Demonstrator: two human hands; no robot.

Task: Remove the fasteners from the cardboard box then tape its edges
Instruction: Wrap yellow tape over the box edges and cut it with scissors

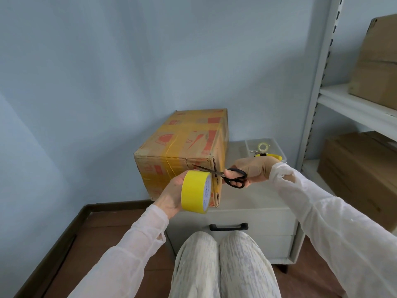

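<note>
- Step in hand, as judged: cutting a strip of yellow tape free of the roll at the near right corner of the cardboard box point(182, 151). The box sits on a white drawer cabinet point(247, 211).
- To do it well, pull the roll away so the strip runs taut and set the blades square across it, close to the box edge. Cut in one closing stroke, then press the loose end flat. A slack strip would likely fold and stick to the blades.
- Left hand point(171, 194): cups the tape roll point(194, 191) from its left side and below, fingers curled round it. The roll is just in front of the box corner.
- Right hand point(253, 172): grips the black-handled scissors point(227, 176), thumb and fingers through the loops. The blades are parted, tips pointing left just above the roll.
- Whether any tape lies between the blades cannot be told.
- Yellow tape already crosses the box's top and front.
- A clear tray point(266, 145) with a yellow-handled tool point(268, 155) stands behind the right hand.
</note>
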